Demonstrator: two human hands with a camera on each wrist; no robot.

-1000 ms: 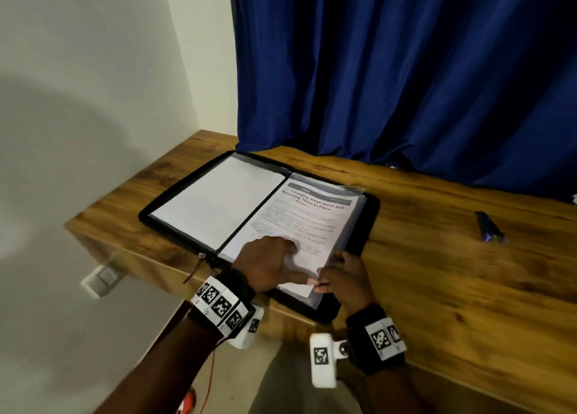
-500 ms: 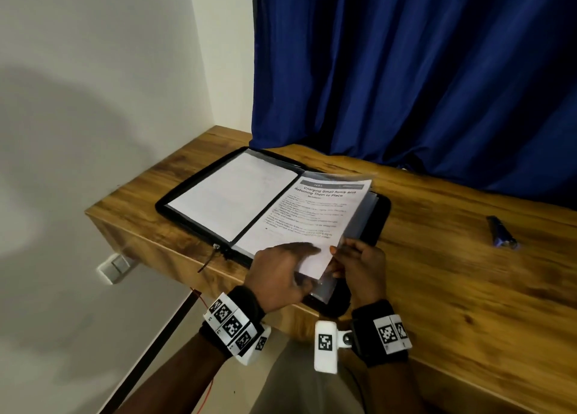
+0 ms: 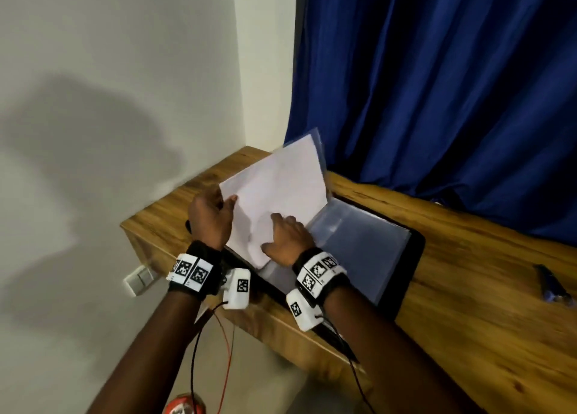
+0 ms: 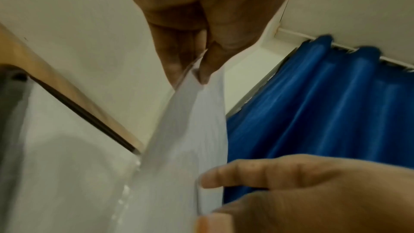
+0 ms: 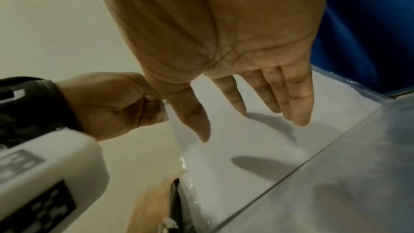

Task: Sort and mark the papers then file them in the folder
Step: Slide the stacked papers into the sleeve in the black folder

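On the desk: a black folder (image 3: 409,276) is lying open on the wooden desk (image 3: 468,320), beside a blue curtain (image 3: 437,86), with clear plastic sleeves (image 3: 359,245) showing on its right half.
Paper: a white sheet (image 3: 274,201) inside a clear sleeve is standing tilted over the folder's middle, blank side toward the head camera, its long axis running from the near desk edge up toward the far corner.
Left hand: the left hand (image 3: 210,217) is pinching the sheet's left edge, its fingers (image 4: 179,54) and thumb clamped together on it.
Right hand: the right hand (image 3: 287,242) is lying flat against the sheet's lower part, its fingers (image 5: 300,105) straight and slightly apart, tips touching the white surface.
Head view only: a blue pen-like object (image 3: 552,285) is lying well apart on the desk to the right; its details are blurred.
Left wrist view only: the pinch is showing close up, with the sleeve's thin clear edge against the paper.
Right wrist view only: finger shadows are falling on the sheet, and the sleeve's glossy edge is catching light.
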